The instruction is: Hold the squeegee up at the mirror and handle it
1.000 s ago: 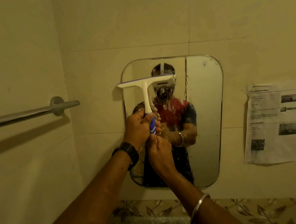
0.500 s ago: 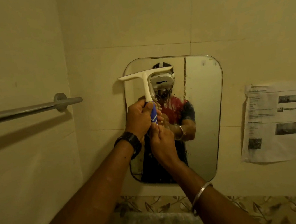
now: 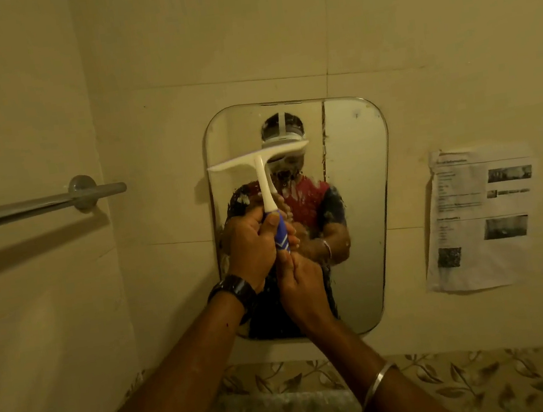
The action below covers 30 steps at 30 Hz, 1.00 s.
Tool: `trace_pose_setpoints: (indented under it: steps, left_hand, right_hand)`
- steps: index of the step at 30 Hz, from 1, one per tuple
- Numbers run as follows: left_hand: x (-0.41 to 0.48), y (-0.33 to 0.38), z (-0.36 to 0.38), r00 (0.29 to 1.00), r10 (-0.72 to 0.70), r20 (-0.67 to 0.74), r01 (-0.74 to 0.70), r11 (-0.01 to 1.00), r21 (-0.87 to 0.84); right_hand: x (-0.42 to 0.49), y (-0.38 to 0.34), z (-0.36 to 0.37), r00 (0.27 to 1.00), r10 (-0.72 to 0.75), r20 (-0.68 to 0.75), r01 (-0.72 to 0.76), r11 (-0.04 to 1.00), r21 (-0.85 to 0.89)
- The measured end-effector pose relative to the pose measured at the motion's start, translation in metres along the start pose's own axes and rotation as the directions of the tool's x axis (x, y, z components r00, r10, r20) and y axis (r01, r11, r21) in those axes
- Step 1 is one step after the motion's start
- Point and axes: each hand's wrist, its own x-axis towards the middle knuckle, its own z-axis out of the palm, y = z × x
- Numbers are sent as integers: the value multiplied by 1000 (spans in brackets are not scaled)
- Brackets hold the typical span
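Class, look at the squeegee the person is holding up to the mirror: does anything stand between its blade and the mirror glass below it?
Nothing visible does. The left hand grips the squeegee by its blue handle, the right hand holds just beneath, and the blade lies across the upper part of the mirror. Only streaks of wet foam show on the glass below.

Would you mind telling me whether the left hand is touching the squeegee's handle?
Touching. The head view shows the left hand wrapped round the blue part of the squeegee handle, thumb lying across it, with no gap visible.
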Motion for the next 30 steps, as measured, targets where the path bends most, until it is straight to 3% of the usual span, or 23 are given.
trace_pose_setpoints:
  steps: [5,14,19,24,27,30]
  left_hand:
    - [35,23,14,996,73,-43,-73,997,18]
    - [-5,-6,35,1000,-19,-11,19,1000,16]
    - [19,23,31,995,77,-58,-77,997,-10]
    - [40,44,31,981,99,-169,-117,988,-97]
    - [38,34,42,986,59,-158,-75,992,-102]
    - [25,17,58,994,24,-109,-30,998,-51]
  right_hand:
    - [47,-20,-15,998,-57,-8,57,996,-72]
    - [-2,24,-13,993,110,-35,-110,994,1]
    - [31,-15,-28,998,-59,-5,59,998,-21]
    - [72,-41,-41,985,-154,72,166,963,-211]
    - [66,-27,-45,992,-107,61,118,968,-221]
    - [45,3,-46,1000,-12,18,14,994,-112]
